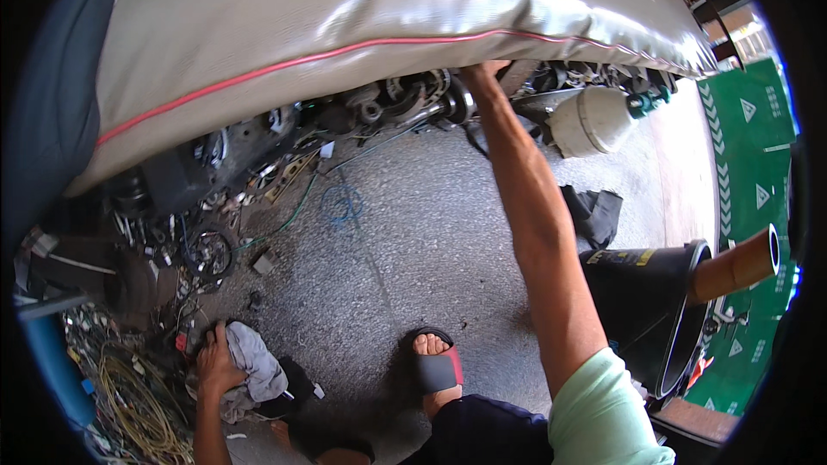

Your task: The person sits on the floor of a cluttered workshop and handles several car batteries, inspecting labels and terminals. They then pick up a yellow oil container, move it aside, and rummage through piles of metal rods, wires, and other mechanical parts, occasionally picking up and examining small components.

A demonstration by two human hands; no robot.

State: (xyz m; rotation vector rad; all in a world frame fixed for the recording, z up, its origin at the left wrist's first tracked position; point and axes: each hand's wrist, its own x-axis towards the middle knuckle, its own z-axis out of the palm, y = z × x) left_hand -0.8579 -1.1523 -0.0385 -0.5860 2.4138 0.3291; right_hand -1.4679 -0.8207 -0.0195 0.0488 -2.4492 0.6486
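Grey cloth | left hand clutching its left side | well apart: right hand (half-hidden, can't tell grip)

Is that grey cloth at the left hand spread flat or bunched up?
Bunched up: the grey cloth shows crumpled folds, with the left hand against it.

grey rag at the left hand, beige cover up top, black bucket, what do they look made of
Rag: probably cotton-like cloth, matte, with soft, limp folds.
Cover: likely vinyl or leatherette, as it shows glossy highlights and creases.
Bucket: seems plastic, given its smooth, slightly shiny wall.
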